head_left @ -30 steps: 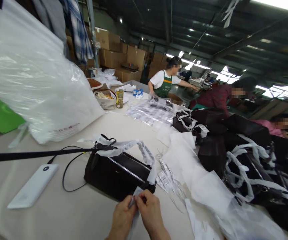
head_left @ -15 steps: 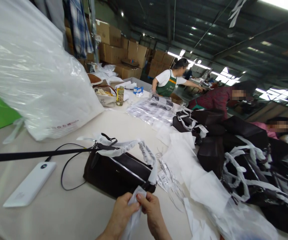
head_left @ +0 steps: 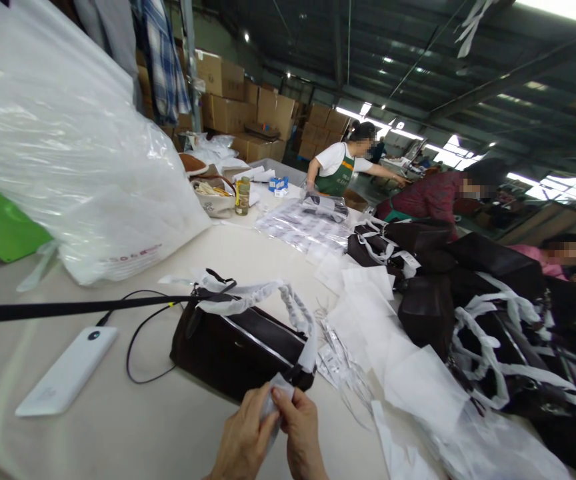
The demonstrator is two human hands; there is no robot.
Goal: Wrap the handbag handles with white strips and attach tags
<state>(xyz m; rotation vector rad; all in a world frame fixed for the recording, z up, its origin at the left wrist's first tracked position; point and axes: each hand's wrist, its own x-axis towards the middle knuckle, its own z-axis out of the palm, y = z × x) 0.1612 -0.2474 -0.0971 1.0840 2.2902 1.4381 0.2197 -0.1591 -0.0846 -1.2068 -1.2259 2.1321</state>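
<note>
A dark brown handbag (head_left: 238, 347) lies on the pale table, its handle (head_left: 293, 303) wrapped in white tissue. Just below its right end, my left hand (head_left: 245, 427) and my right hand (head_left: 298, 423) pinch a strip of white tissue (head_left: 274, 393) between thumbs and fingers. The top of the strip meets a dark strap at the bag's corner; its lower part is mostly hidden by my hands. A long black strap (head_left: 78, 309) runs left from the bag's left end.
A white power bank (head_left: 68, 370) with a black cable lies at left, below a large plastic bag (head_left: 93, 167). White tissue sheets (head_left: 368, 313) and tags (head_left: 335, 360) are at right, beside piled dark bags (head_left: 428, 307). Several people are beyond the table.
My left hand's fingers have closed further around the tissue strip, and less of the strip shows below my hands. The whole view has shifted slightly.
</note>
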